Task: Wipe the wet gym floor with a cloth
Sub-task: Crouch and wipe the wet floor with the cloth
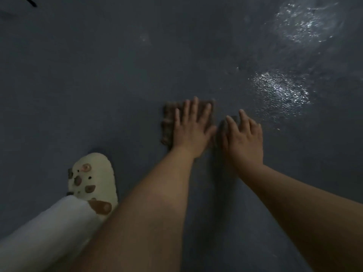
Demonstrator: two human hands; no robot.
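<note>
A brown cloth (168,122) lies flat on the dark grey gym floor (121,75) at the middle of the view. My left hand (191,128) presses on it with straight, spread fingers. Just to its right, my right hand (244,137) has relaxed fingers over the cloth's right edge; whether it touches the cloth or the floor I cannot tell. Wet patches glisten on the floor to the right of the hands (280,91) and at the top right (306,22).
My foot in a cream clog with small charms (92,177) stands at the lower left, below a white trouser leg (49,232). A thin dark object (31,1) shows at the top left corner.
</note>
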